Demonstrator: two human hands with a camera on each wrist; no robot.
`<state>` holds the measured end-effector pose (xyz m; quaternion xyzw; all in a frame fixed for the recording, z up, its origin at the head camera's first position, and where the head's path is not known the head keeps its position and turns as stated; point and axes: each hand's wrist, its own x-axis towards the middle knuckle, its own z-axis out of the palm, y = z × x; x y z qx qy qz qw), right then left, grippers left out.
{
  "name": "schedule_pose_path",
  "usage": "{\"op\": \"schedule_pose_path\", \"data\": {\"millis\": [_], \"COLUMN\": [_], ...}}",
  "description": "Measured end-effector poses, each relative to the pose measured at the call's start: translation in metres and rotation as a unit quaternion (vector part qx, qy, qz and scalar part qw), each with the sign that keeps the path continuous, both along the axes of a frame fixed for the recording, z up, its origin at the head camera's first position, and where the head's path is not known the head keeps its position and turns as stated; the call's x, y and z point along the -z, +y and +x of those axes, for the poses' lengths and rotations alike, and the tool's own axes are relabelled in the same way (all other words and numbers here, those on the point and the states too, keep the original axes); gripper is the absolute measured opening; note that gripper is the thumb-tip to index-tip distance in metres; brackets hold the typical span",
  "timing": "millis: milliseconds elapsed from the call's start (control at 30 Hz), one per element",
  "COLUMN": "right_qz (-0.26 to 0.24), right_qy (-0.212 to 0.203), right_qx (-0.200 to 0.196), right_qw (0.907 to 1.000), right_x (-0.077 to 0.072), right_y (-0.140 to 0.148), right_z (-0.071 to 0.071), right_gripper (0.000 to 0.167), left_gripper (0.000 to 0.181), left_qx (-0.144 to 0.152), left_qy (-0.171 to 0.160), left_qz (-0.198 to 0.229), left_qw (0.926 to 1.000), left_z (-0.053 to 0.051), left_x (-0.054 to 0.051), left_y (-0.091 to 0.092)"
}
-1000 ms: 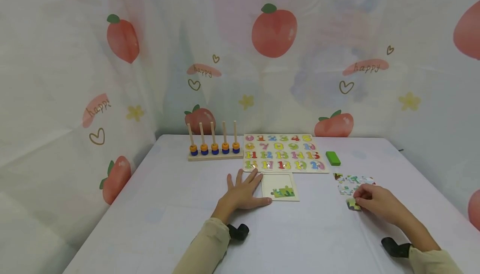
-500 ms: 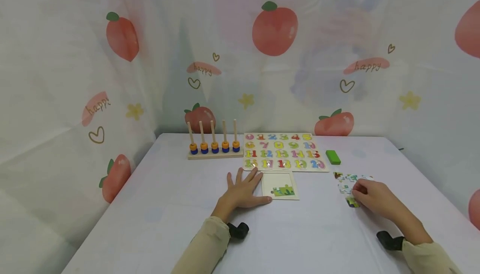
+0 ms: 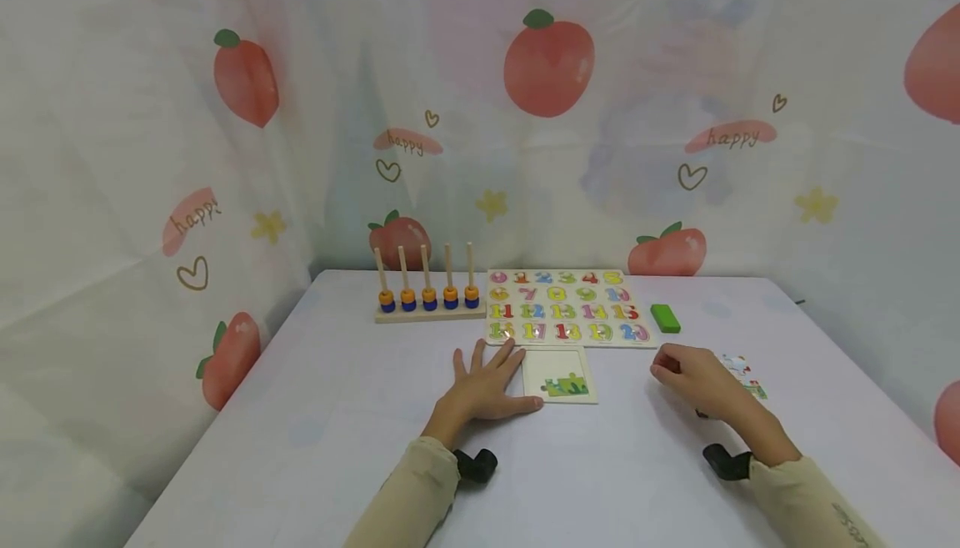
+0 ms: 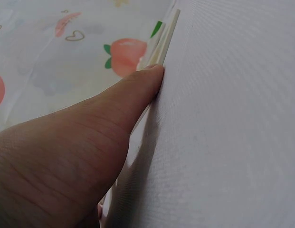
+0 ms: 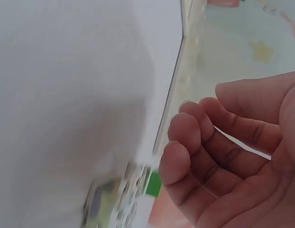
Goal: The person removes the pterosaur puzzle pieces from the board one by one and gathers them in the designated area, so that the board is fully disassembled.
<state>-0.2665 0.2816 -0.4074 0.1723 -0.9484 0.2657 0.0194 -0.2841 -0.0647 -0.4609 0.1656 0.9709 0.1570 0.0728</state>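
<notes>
My left hand point(image 3: 480, 387) lies spread on the table, fingers straight, beside a small pale puzzle tray point(image 3: 592, 374). Its thumb rests on the tray's near left corner; in the left wrist view the thumb point(image 4: 123, 95) presses the tray's edge. Joined green puzzle pieces point(image 3: 566, 384) lie in the tray's near right part. My right hand point(image 3: 701, 377) is above the table between the tray and the loose puzzle pieces point(image 3: 738, 364), partly covering them. In the right wrist view the right hand point(image 5: 228, 142) has curled fingers, thumb tip close to the index fingertip; whether a piece is between them is hidden.
A number board point(image 3: 566, 306) touches the tray's far side. Left of it stands a peg rack point(image 3: 431, 314) with orange and blue beads on upright pegs. A green block point(image 3: 665, 318) lies right of the board. A patterned cloth point(image 3: 555, 181) hangs behind the table.
My right hand has moved left, away from over the loose puzzle pieces and toward the tray. My left hand and the tray stay where they were.
</notes>
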Motion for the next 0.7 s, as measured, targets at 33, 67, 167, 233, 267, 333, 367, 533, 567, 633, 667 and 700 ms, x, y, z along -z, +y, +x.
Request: {"op": "schedule_pose_path", "data": {"millis": [33,67,167,233,267,333,367,533,567,633,667,700], "right_qz": [-0.003,-0.007,-0.02,-0.028,-0.031,-0.035,-0.036,-0.041,-0.044,-0.051,-0.055,-0.058], "right_qy": [-0.001,-0.003,-0.007,-0.007,-0.009,-0.011,-0.013,-0.021,-0.021,-0.025,-0.027,-0.03], "right_qx": [-0.005,-0.01,-0.019,-0.028,-0.029,-0.033,-0.033,-0.046,-0.05,-0.058,-0.063,-0.067], "right_qw": [1.0,0.9999,0.9996,0.9992,0.9991,0.9988,0.9987,0.9979,0.9975,0.9967,0.9961,0.9956], "right_x": [0.0,0.0,0.0,0.001,0.001,0.002,0.002,0.0,-0.001,-0.002,-0.002,-0.002], "right_y": [-0.004,-0.008,-0.02,-0.027,-0.03,-0.037,-0.04,-0.057,-0.061,-0.068,-0.071,-0.075], "right_z": [-0.001,-0.002,-0.005,-0.006,-0.007,-0.007,-0.007,-0.008,-0.009,-0.01,-0.011,-0.011], "right_gripper": [0.007,0.007,0.006,0.006,0.006,0.006,0.007,0.007,0.007,0.006,0.005,0.005], "left_gripper": [0.096,0.096,0.096,0.096,0.096,0.096,0.096,0.096,0.096,0.096,0.095,0.095], "left_qx": [0.0,0.001,0.0,-0.002,-0.002,-0.002,-0.002,-0.004,-0.004,-0.003,-0.003,-0.002], "left_qy": [0.001,0.0,0.002,0.003,0.002,0.004,0.004,0.003,0.003,0.003,0.004,0.003], "left_qz": [0.0,-0.001,0.0,0.002,0.003,0.004,0.003,0.002,0.003,0.003,0.004,0.005], "left_qw": [1.0,1.0,1.0,1.0,1.0,1.0,1.0,1.0,1.0,1.0,1.0,1.0], "left_z": [0.0,0.0,0.0,0.0,0.0,0.001,0.001,0.001,0.0,0.0,0.001,0.001], "left_x": [0.0,0.0,0.0,-0.001,-0.001,-0.001,-0.001,-0.001,0.0,0.0,0.0,0.0], "left_y": [0.0,0.0,0.0,0.0,0.0,0.001,0.001,0.002,0.002,0.001,0.001,0.0]}}
